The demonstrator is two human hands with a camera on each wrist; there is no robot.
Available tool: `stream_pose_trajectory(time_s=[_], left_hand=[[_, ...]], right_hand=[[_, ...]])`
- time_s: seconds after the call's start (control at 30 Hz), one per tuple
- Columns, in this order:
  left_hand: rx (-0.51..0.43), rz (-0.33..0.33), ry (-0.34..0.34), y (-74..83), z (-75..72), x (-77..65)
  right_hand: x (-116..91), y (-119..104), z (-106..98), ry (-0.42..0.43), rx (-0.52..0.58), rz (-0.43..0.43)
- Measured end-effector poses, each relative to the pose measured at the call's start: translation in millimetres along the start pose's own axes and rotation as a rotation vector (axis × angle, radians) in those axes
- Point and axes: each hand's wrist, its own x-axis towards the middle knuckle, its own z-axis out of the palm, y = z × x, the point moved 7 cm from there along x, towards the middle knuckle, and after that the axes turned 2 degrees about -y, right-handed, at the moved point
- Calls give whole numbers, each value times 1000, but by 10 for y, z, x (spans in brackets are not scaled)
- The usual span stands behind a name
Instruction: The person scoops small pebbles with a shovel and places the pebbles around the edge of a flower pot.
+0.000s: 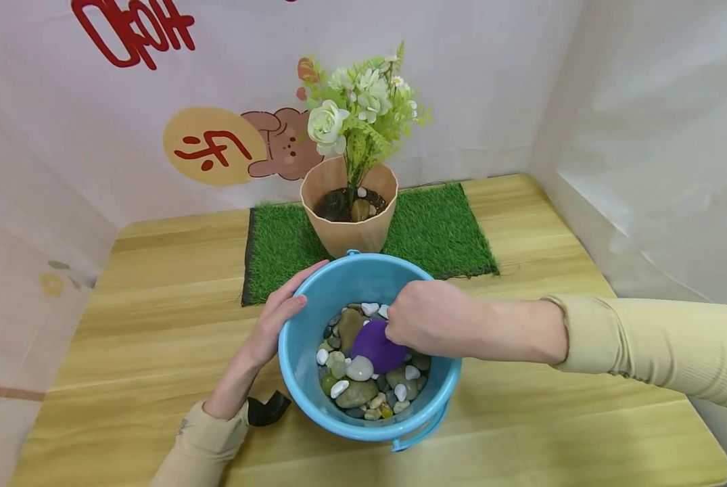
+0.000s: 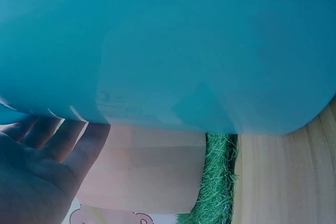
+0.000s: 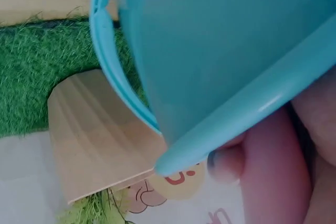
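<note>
A light-blue bucket (image 1: pixel 296 399) stands on the table, with pebbles (image 1: pixel 357 393) of mixed sizes and colours inside. My left hand (image 1: pixel 274 318) rests against its left side, thumb at the rim; in the left wrist view the extended fingers (image 2: pixel 86 148) touch the outer wall. My right hand (image 1: pixel 433 318) is over the bucket's right part, fingers curled, gripping a purple shovel (image 1: pixel 377 346). The shovel's rounded blade lies among the pebbles, its handle mostly hidden by the hand. A pale round stone (image 1: pixel 360 368) overlaps the blade's lower-left edge.
Behind the bucket, a peach pot (image 1: pixel 363 237) with white flowers (image 1: pixel 372 95) stands on a green turf mat (image 1: pixel 439 230). The bucket's handle (image 1: pixel 420 433) hangs at the front. Pale cloth walls (image 1: pixel 479 88) surround the wooden table (image 1: pixel 168 270).
</note>
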Motion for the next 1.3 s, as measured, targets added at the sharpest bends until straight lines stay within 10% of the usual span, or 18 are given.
stream_pose_trajectory(time_s=[0.47, 0.7, 0.97, 1.3], left_hand=[[7, 0, 6, 29, -55, -20], [9, -6, 12, 6, -59, -8], [21, -16, 5, -20, -32, -4], [10, -20, 4, -22, -26, 9]], right_hand=[[121, -45, 12, 3, -8, -179], [135, -25, 77, 2, 39, -151], [135, 111, 161, -226, 288, -70], [93, 344, 134, -307, 435, 26]])
